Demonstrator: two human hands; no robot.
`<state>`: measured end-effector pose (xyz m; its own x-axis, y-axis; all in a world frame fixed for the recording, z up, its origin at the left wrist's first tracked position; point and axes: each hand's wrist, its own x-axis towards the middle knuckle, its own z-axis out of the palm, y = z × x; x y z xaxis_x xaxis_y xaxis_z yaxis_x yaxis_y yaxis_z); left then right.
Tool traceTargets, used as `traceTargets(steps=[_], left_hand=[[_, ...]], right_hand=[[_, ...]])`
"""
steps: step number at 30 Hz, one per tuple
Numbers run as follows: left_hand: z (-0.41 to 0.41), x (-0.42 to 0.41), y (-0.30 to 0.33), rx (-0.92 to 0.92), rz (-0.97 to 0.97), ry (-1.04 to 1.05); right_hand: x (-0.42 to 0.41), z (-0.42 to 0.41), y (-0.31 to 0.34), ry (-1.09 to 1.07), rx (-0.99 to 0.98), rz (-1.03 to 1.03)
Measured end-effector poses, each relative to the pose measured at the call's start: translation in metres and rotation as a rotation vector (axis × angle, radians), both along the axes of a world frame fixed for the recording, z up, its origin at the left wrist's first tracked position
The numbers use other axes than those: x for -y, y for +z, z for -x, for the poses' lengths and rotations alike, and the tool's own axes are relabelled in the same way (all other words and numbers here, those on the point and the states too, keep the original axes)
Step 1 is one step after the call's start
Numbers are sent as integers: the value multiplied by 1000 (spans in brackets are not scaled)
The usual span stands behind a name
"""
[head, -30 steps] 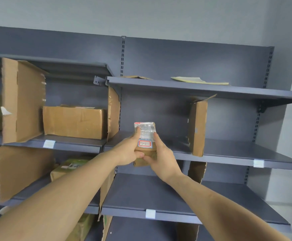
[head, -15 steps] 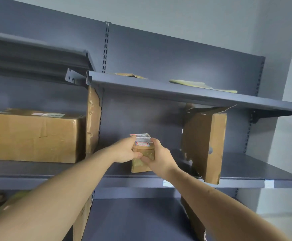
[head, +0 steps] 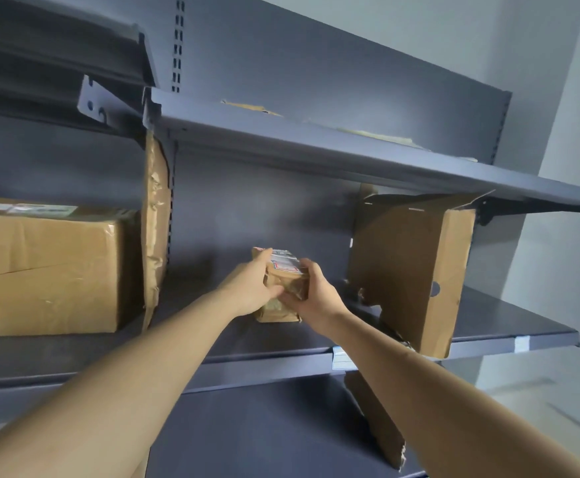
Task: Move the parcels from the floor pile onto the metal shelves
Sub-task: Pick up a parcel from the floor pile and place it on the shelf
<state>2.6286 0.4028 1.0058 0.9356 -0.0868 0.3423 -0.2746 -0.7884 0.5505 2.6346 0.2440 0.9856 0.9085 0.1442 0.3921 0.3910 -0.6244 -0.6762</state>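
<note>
Two bare hands are closing on a small brown parcel (head: 283, 288) from either side: the left hand (head: 252, 288) is lying along its left face with the thumb curling over the front, and the right hand (head: 312, 293) is wrapping its fingers round the right edge, so both are gripping the same parcel. It is standing upright, with a white printed label showing on its top, and its lower end is sitting at the surface of the middle metal shelf (head: 247, 343), though whether it is resting there fully or hanging just above I cannot tell. It is sitting between two cardboard pieces acting as dividers: a taped cardboard strip (head: 156, 222) is leaning against the upright on the left, and a torn cardboard panel (head: 416, 270) is standing on the shelf to the right, apart from the parcel. Beyond the left strip, a large brown box (head: 44, 274) is occupying the neighbouring shelf bay. Above, flat scraps of cardboard (head: 250, 108) are lying on the upper shelf (head: 316, 143).
</note>
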Motion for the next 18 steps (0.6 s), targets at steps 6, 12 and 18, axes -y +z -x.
traceTargets(steps=[6,12,18], left_hand=[[9,3,-9,113,-59,17],[36,24,-16,283,-102,124],[83,57,-19,476,-160,121]], right_hand=[[6,17,-3,-94,-26,-14],[37,53,-15,-145,29,-15],[81,109,-20,-187,15,-30]])
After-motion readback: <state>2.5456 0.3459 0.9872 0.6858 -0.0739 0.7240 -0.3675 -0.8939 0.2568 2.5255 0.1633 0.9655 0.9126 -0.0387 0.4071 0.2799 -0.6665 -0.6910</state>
